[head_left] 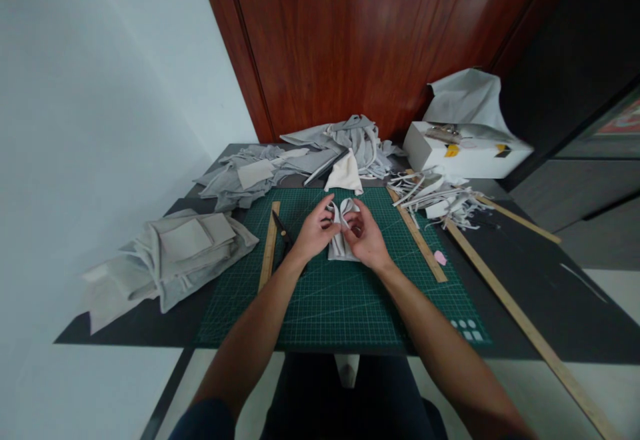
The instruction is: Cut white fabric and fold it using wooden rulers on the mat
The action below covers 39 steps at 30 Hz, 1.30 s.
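Observation:
A light grey piece of fabric lies folded near the middle of the green cutting mat, its far edges curled up into two loops. My left hand pinches the left loop between thumb and fingers. On the other side, my right hand grips the right loop the same way. Black-handled scissors rest just left of my left hand, partly hidden by my forearm. Beyond both hands lies a cream cloth piece.
Wooden rulers lie on both sides of the mat. Stacked grey fabric sits at left, more fabric along the back. At right are fabric strips, a white box and a long wooden stick.

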Tool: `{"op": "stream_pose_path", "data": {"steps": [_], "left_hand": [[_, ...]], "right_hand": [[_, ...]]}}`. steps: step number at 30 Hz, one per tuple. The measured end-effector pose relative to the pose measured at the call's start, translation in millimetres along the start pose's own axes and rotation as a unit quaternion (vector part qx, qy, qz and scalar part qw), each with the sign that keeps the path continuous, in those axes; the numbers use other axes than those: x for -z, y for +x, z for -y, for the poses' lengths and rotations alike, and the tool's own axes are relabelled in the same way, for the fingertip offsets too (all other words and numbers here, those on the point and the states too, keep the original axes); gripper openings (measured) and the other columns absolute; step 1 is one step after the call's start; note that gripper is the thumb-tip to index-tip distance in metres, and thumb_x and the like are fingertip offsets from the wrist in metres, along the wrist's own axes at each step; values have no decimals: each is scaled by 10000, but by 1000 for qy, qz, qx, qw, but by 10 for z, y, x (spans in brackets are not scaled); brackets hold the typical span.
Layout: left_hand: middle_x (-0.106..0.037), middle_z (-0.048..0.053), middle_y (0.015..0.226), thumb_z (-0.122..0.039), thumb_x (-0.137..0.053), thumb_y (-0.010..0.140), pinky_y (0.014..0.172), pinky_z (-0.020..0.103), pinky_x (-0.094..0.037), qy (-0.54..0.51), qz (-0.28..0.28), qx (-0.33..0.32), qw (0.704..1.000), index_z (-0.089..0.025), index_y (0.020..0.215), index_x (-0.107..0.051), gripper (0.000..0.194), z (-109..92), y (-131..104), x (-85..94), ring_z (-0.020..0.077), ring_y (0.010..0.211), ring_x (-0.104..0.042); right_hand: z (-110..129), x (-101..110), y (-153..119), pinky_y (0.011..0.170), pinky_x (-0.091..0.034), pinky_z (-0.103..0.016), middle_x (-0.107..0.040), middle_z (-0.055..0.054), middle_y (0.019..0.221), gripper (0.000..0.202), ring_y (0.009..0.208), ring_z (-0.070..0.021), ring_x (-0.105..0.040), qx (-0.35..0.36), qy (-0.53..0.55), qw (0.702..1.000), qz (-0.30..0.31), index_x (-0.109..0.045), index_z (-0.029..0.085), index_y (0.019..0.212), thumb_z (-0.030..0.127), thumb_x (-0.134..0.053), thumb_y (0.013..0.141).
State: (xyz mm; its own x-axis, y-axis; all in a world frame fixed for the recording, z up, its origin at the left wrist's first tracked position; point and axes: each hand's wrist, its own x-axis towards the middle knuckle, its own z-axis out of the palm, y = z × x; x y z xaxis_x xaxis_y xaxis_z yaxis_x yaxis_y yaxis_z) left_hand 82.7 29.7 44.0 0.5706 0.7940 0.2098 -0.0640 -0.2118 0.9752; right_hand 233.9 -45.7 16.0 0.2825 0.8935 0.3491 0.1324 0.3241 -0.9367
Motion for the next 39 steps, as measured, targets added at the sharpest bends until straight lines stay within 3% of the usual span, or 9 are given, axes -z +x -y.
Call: {"op": "stream_pose_path", "data": {"steps": [7,12,18,23,25,29,33,37,39], "left_hand": [[-677,5,981,-335,-880,805,765,254,-520,-31,-20,-11,999,-225,1643,-388,978,12,-16,2,148,828,-679],[-676,19,1004,-330,-912,764,812,273,-516,-18,19,-39,999,-224,1660,-364,1056,10,-26,20,166,894,-686],[-735,63,1075,-260,-829,799,819,286,-504,-15,64,-38,997,-226,1634,-439,922,-130,-49,64,189,937,-697],[-750,23,981,-206,-739,757,672,231,-439,-24,36,11,999,-214,1577,-514,851,-255,-75,159,139,767,-645],[-744,9,940,-219,-730,736,614,220,-405,-36,29,29,999,-202,1571,-517,862,-298,-87,200,121,687,-604],[-697,-22,850,-227,-681,683,537,218,-347,-66,14,50,996,-211,1538,-547,865,-361,-103,266,98,570,-507],[-665,-10,823,-225,-635,647,534,233,-360,-85,20,53,995,-217,1514,-574,869,-379,-111,292,112,562,-501],[-697,29,915,-224,-644,664,584,260,-430,-86,15,55,995,-255,1557,-533,901,-351,-97,291,146,627,-564],[-711,34,962,-220,-661,670,612,263,-449,-93,-4,48,995,-265,1562,-524,904,-326,-79,303,156,663,-589]], "right_hand": [[149,-7,-98,991,-573,-444,-705,-99,1332,814,1085,-253,-698,30,12,998,49,-334,304,1629,310,-694,900],[133,60,-64,981,-578,-454,-767,-67,1240,685,1038,-234,-744,5,58,996,70,-476,299,1497,249,-621,830],[216,125,-60,885,-589,-433,-772,-53,1114,453,917,-223,-746,27,56,997,36,-587,289,1317,244,-593,866],[316,368,-14,1084,-485,-479,-722,-87,1242,420,1157,-275,-659,85,-67,991,-76,-618,286,1303,276,-675,887],[323,491,20,1118,-447,-502,-703,-85,1281,345,1251,-301,-603,76,-109,990,-46,-676,292,1228,336,-714,888],[288,610,55,1181,-384,-519,-669,-71,1356,223,1351,-313,-562,9,-70,993,95,-745,276,979,487,-743,910],[276,563,27,1182,-399,-491,-630,-55,1476,298,1410,-305,-547,-50,36,982,177,-770,273,1026,531,-797,880],[310,521,-17,1111,-477,-466,-757,-58,1264,383,1219,-285,-663,-120,102,953,259,-808,245,1081,513,-864,814],[325,532,-28,1036,-525,-430,-794,-50,1083,382,1067,-255,-703,-156,120,944,264,-826,218,1021,503,-896,776]]}}
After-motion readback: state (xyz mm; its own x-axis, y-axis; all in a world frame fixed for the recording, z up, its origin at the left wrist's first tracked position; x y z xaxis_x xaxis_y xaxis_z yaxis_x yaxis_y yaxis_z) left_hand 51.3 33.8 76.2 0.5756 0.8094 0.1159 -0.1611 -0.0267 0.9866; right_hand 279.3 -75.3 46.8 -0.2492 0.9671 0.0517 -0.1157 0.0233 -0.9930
